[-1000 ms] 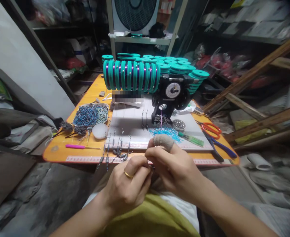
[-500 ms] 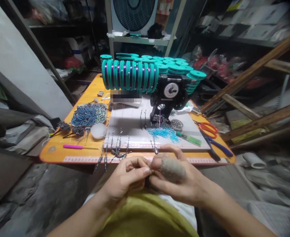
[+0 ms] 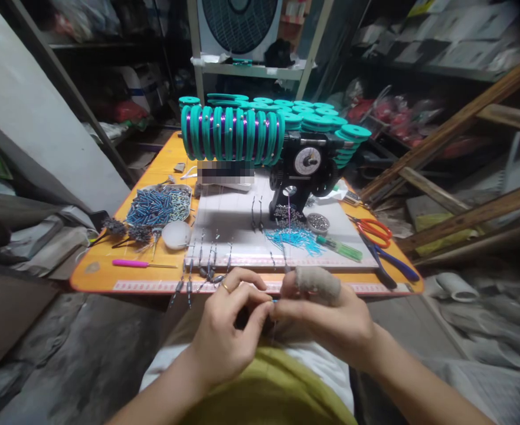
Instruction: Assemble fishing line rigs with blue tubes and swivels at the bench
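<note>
My left hand [image 3: 237,321], with a ring on one finger, is pinched at the table's front edge. Its fingertips meet those of my right hand [image 3: 321,307], which has a grey wrap on one finger. Between them shows a tiny blue piece [image 3: 274,301], with a faint thread hanging below; which hand grips which part is hard to tell. Just beyond my right fingers lies a dark weighted rig [image 3: 285,260]. Several similar rigs [image 3: 209,268] lie left of it at the board's front edge. A thin purple line [image 3: 288,212] hangs from the black spool stand [image 3: 306,162].
Teal spools [image 3: 233,134] fill the stand. Blue tubes [image 3: 153,206] fill a tray at left, near a white dish [image 3: 176,235] and pink-handled tool [image 3: 130,263]. Light-blue pieces [image 3: 295,239], a metal bead dish [image 3: 318,222], green case [image 3: 342,248], red scissors [image 3: 375,231] and blue pliers [image 3: 395,262] are right.
My left fingers have lifted and spread somewhat above the pinch, and my right hand has shifted slightly right with its fingers drawn in. The blue piece now shows between the fingertips.
</note>
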A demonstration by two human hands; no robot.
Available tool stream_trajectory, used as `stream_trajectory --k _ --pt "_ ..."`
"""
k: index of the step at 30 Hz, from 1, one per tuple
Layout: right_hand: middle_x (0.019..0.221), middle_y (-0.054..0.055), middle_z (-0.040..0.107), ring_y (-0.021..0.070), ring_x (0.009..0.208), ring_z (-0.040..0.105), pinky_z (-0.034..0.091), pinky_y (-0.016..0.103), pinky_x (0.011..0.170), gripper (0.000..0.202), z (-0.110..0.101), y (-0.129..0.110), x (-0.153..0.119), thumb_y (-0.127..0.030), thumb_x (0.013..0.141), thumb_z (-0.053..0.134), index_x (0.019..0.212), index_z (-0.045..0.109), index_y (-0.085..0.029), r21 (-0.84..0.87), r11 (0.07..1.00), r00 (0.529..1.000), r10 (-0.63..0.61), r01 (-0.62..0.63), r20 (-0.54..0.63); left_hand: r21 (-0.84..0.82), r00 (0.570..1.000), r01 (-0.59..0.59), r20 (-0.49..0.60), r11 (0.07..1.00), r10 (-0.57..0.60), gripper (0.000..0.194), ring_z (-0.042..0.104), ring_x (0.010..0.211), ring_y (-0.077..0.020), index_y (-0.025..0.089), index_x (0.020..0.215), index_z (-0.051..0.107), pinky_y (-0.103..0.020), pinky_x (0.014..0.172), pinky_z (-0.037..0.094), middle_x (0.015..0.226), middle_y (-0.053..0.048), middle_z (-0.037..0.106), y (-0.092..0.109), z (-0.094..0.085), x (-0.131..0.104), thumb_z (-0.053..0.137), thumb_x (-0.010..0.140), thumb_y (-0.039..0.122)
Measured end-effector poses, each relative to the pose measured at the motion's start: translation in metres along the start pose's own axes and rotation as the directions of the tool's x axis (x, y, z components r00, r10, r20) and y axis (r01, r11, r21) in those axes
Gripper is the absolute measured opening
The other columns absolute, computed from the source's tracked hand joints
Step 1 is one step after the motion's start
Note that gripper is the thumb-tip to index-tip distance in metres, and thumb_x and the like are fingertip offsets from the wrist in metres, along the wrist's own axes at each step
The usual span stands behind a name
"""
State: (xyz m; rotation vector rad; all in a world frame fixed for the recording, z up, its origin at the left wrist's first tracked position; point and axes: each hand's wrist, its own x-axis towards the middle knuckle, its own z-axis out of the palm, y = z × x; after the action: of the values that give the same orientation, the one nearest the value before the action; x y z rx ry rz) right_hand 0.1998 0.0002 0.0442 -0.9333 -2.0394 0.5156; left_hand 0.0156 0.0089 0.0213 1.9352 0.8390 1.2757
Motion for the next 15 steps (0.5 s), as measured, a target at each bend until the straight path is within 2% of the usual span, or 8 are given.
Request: stream_trajectory --k 2,6,9,10,11,13,14,15 --pt "0.086 0.005 0.065 0.013 0.07 0.063 0.053 0.023 0.063 0.015 0.002 0.002 0.004 -0.012 0.091 0.056 0.094 0.069 -0.019 0.005 0.999 0.998 -0.047 0.048 -0.044 0.188 0.982 -0.176 -0.038 0.966 0.186 0.017 0.061 0.088 -0.0162 0.014 0.088 0.06 -0.025 0.076 0.051 0.088 -0.008 0.058 -0.002 0.004 -0.004 0.055 0.082 0.0" --pt "0.089 0.006 0.063 0.0121 0.075 0.063 0.053 0.022 0.066 0.017 0.006 0.003 0.02 -0.005 0.089 0.057 0.089 0.069 -0.017 -0.105 0.991 0.984 -0.096 0.081 -0.153 0.391 0.932 -0.336 0.007 0.857 0.362 0.019 0.062 0.081 -0.0171 0.014 0.093 0.058 -0.027 0.074 0.054 0.089 -0.009 0.059 -0.009 0.008 -0.008 0.058 0.081 -0.001" --pt "0.086 0.005 0.063 0.0114 0.076 0.062 0.052 0.02 0.066 0.014 0.008 0.004 0.025 -0.005 0.086 0.061 0.088 0.068 -0.017 -0.148 0.984 0.978 -0.126 0.101 -0.166 0.361 0.881 -0.469 0.127 0.806 0.455 0.023 0.064 0.083 -0.0194 0.013 0.094 0.057 -0.029 0.074 0.055 0.093 -0.012 0.063 -0.011 0.006 -0.006 0.058 0.079 -0.004" --pt "0.087 0.005 0.064 0.0115 0.077 0.062 0.052 0.02 0.067 0.014 0.007 0.004 0.025 -0.004 0.086 0.061 0.09 0.067 -0.017 -0.158 0.981 0.976 -0.141 0.115 -0.167 0.302 0.889 -0.458 0.146 0.836 0.434 0.023 0.064 0.085 -0.0197 0.013 0.094 0.057 -0.029 0.074 0.055 0.093 -0.012 0.064 -0.01 0.004 -0.005 0.057 0.079 -0.004" --pt "0.09 0.007 0.064 0.0122 0.079 0.062 0.053 0.021 0.069 0.016 0.006 0.005 0.023 -0.004 0.086 0.06 0.095 0.066 -0.016 -0.172 0.977 0.974 -0.157 0.128 -0.164 0.221 0.919 -0.392 0.144 0.893 0.367 0.021 0.064 0.086 -0.0194 0.014 0.091 0.056 -0.029 0.075 0.054 0.092 -0.011 0.064 -0.008 0.002 -0.005 0.056 0.08 -0.003" --pt "0.094 0.009 0.064 0.016 0.089 0.063 0.055 0.026 0.076 0.024 0.001 0.005 0.017 -0.002 0.086 0.055 0.106 0.061 -0.015 -0.159 0.966 0.968 -0.222 0.202 -0.12 0.003 0.989 -0.098 0.109 0.995 0.097 0.013 0.063 0.085 -0.0171 0.016 0.083 0.056 -0.026 0.073 0.052 0.089 -0.009 0.062 -0.003 -0.001 -0.004 0.055 0.084 0.003" --pt "0.096 0.01 0.064 0.0176 0.093 0.063 0.056 0.028 0.078 0.026 -0.001 0.005 0.014 -0.003 0.086 0.054 0.108 0.059 -0.015 -0.123 0.963 0.966 -0.248 0.238 -0.071 -0.129 0.992 0.084 0.108 0.988 -0.071 0.011 0.061 0.083 -0.0158 0.016 0.078 0.055 -0.025 0.071 0.051 0.088 -0.008 0.061 -0.001 -0.003 -0.004 0.056 0.086 0.008" --pt "0.094 0.009 0.065 0.0184 0.093 0.063 0.056 0.029 0.079 0.025 -0.004 0.004 0.011 -0.005 0.085 0.054 0.107 0.058 -0.016 -0.076 0.966 0.968 -0.249 0.248 -0.01 -0.262 0.967 0.247 0.133 0.933 -0.219 0.013 0.06 0.08 -0.0141 0.016 0.075 0.055 -0.023 0.068 0.049 0.088 -0.007 0.06 0.001 -0.004 -0.004 0.058 0.087 0.013"
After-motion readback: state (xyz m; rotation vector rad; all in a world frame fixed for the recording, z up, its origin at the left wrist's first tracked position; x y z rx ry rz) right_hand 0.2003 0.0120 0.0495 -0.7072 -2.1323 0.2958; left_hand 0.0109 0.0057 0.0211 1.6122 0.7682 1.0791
